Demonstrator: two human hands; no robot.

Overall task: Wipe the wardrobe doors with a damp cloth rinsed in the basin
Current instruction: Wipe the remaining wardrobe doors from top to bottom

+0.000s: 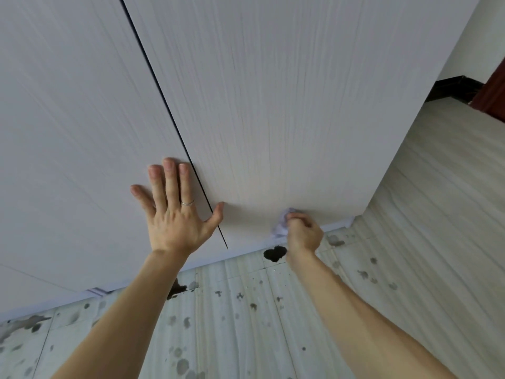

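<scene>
Fingers (299, 216) of the right hand (303, 233) are curled round a bunched pale cloth (281, 228), pressing it to the bottom of the right wardrobe door (273, 105), just above the floor (246, 324). The left hand (175, 217) lies flat and spread on the left door (68, 119), its thumb reaching across the gap (169, 105). To clean this low strip well, I judge the cloth should be flattened against the panel and drawn along the lower edge toward the corner, with the left hand bracing the doors.

floor (246, 340): pale tiles, dark spots | wall (481, 31): white | skirting (451, 90): black
</scene>
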